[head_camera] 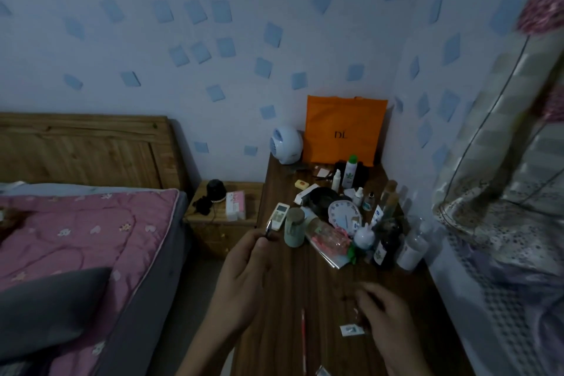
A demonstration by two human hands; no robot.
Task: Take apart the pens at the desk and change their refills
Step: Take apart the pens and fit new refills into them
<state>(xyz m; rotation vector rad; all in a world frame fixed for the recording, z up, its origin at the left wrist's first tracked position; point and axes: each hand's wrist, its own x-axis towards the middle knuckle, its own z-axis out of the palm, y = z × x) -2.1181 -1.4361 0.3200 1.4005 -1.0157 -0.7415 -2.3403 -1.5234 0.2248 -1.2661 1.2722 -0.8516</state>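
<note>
Over the near end of the dark wooden surface [320, 287], the left hand [244, 259] is raised with thumb and fingertips pinched on a short dark pen part [268, 231], its shiny tip pointing up towards the remote [279, 216]. The right hand [383, 313] hangs low over the surface with fingers bent downwards, just beside a small white packet [351, 330]. A thin red stick [303, 336], probably a refill or pen barrel, lies between the two hands.

The step in hand looks like fetching the next piece to fit into the held part. To do it well, the left hand should keep a firm pinch and hold the part steady and low over the surface, so that a dropped spring or tip does not roll into the clutter by the clock [345, 217]. The right hand should lift the thin piece by its end, not its middle.

Motion blur smears the right hand, so I cannot tell whether it grips anything. The room is dim, and the pen part is mostly hidden inside the fingers. A pale object [322, 371] is cut off at the bottom edge.
</note>
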